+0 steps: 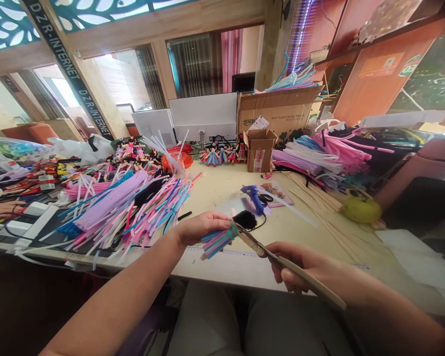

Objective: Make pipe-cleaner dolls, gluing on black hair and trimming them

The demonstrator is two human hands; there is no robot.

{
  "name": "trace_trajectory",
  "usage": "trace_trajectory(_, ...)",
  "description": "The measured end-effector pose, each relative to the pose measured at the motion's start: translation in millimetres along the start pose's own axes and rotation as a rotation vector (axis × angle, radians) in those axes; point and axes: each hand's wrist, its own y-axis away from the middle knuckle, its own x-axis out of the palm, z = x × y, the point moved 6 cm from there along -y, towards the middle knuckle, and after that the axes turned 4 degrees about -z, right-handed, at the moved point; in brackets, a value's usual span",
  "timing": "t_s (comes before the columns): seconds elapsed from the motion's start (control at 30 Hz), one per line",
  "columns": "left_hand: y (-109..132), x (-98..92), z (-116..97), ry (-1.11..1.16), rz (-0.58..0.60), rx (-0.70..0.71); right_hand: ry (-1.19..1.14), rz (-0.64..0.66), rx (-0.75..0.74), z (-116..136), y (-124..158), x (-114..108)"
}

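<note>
My left hand (pixel 203 226) is closed around a small pipe-cleaner doll (pixel 219 241) with a blue, pink and purple skirt and a teal band. The doll's black hair (pixel 245 219) points away to the right. In my right hand (pixel 296 264), fingers closed, is a long narrow tool (pixel 311 281), dark and metallic toward its tip and tan at its rear end. Its exact kind is unclear. The tip meets the doll near the teal band. A pale strip lies along the tool beside my right fingertips. Just beyond the doll is a blue glue gun (pixel 255 199).
Loose pipe cleaners (pixel 133 212) pile up on the left; another bundle (pixel 315 158) lies at the back right. Finished dolls (pixel 218 154) stand near a small cardboard box (pixel 260 151). A green fruit (pixel 361 209) sits at right. Another person's hand (pixel 3 210) shows at far left.
</note>
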Motion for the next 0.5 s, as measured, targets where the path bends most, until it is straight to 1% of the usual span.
trace_trajectory(0.13,-1.1,-1.1,1.6,-0.009,-0.009,-0.002,-0.01,0.021,0.023,0.7,1.5,-0.9)
trace_trajectory(0.3,-0.5,-2.1,2.4,-0.01,-0.031,-0.007,-0.028,0.029,0.072,-4.9,1.3,-5.5)
trace_trajectory(0.5,0.9,-1.4,0.1,-0.005,-0.028,0.004,-0.002,0.021,0.076,-6.5,4.9,-12.4)
